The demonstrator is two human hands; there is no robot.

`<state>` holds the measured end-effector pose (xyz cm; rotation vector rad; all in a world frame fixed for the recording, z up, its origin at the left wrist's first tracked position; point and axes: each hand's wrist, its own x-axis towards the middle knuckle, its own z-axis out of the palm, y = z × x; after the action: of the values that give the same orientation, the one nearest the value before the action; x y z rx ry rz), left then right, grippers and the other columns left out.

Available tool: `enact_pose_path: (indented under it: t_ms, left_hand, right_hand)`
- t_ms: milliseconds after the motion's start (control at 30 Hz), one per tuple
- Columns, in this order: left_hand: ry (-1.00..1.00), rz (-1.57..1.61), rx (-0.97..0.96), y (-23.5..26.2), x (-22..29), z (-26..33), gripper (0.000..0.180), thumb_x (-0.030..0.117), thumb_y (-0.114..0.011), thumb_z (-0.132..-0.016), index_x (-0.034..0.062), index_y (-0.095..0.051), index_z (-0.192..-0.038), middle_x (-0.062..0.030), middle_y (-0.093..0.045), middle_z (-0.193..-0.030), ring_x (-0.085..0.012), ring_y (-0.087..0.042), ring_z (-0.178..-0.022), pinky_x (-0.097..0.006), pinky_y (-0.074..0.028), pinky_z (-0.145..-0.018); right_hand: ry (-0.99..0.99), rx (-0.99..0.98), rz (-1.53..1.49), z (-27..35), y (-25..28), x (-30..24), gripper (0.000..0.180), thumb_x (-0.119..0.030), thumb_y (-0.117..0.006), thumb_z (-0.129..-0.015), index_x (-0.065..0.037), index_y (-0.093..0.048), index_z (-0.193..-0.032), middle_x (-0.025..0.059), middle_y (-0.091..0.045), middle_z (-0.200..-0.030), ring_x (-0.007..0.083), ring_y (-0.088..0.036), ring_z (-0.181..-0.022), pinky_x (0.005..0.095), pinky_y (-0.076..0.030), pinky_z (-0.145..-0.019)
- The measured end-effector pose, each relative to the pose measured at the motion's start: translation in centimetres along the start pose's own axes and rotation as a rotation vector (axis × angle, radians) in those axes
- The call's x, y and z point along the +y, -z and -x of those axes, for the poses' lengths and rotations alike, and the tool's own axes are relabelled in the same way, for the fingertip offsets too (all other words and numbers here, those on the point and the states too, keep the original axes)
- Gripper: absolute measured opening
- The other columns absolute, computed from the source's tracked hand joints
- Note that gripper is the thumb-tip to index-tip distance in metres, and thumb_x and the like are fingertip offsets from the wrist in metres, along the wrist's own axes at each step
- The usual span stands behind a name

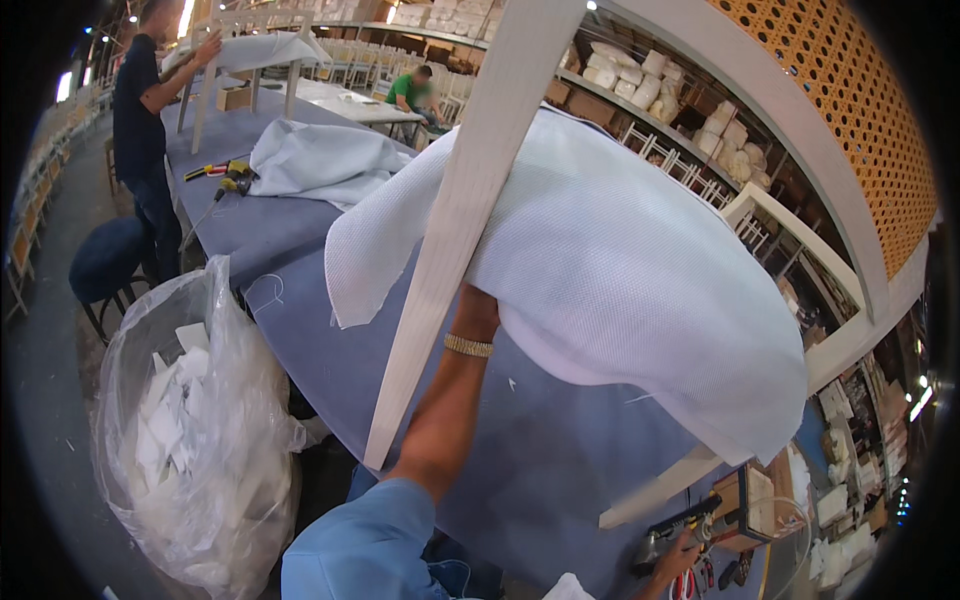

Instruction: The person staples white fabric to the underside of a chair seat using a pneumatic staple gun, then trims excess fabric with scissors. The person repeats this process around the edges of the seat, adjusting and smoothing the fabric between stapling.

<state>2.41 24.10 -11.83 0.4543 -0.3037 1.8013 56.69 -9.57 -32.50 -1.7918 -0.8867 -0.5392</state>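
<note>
A pale wooden chair frame (440, 260) lies tipped on the table, its woven cane back (850, 110) at the upper right. White textured fabric (620, 250) drapes loosely over the seat area, its edges hanging down. My left hand (479, 308) reaches up behind a chair leg and under the fabric; its fingers are hidden, and a gold-coloured watch (468, 346) is on the wrist. At the lower right, my right hand (680, 556) is closed round a dark staple gun (684, 520), beside a lower chair leg.
A wooden box (748, 505) and red-handled scissors (684, 584) lie near my right hand. Left of the blue-grey table (310, 340) stands a clear bag (200, 450) of white scraps. Farther back are a yellowish-black tool (235, 182), more fabric (320, 160), and two people working.
</note>
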Motion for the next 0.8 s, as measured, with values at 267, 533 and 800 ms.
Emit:
enact_pose_path:
  t_ms: [267, 533, 800]
  left_hand:
    - [0.067, 0.065, 0.030, 0.0, 0.2, 0.3, 0.009, 0.011, -0.065, -0.097, 0.0021, -0.065, -0.100, -0.0102, -0.062, -0.102, -0.0199, -0.061, -0.086, -0.030, -0.050, -0.073]
    - [0.084, 0.085, 0.017, -0.2, 0.2, 0.1, 0.008, 0.010, -0.064, -0.097, 0.0018, -0.064, -0.099, -0.0104, -0.061, -0.101, -0.0195, -0.060, -0.084, -0.030, -0.049, -0.071]
    - [0.158, 0.119, -0.001, -0.7, -0.9, 2.1, 0.007, 0.009, -0.064, -0.097, 0.0015, -0.064, -0.097, -0.0105, -0.060, -0.100, -0.0192, -0.060, -0.082, -0.029, -0.049, -0.069]
  right_hand:
    - [-0.065, -0.340, -0.138, 5.3, 3.3, -1.4, 0.044, -0.016, -0.072, -0.083, 0.007, -0.064, -0.120, 0.0144, -0.066, -0.103, 0.0208, -0.063, -0.095, 0.0334, -0.051, -0.082]
    - [0.238, -0.111, -0.993, 8.3, 4.2, -23.2, 0.048, -0.014, -0.061, -0.096, -0.007, -0.041, -0.139, 0.0232, -0.048, -0.141, 0.0390, -0.055, -0.126, 0.0608, -0.053, -0.102]
    - [0.551, -0.236, -1.198, 10.0, -5.1, -46.2, 0.043, -0.023, -0.072, -0.086, -0.010, -0.052, -0.122, 0.0243, -0.052, -0.135, 0.0365, -0.057, -0.124, 0.0548, -0.053, -0.101]
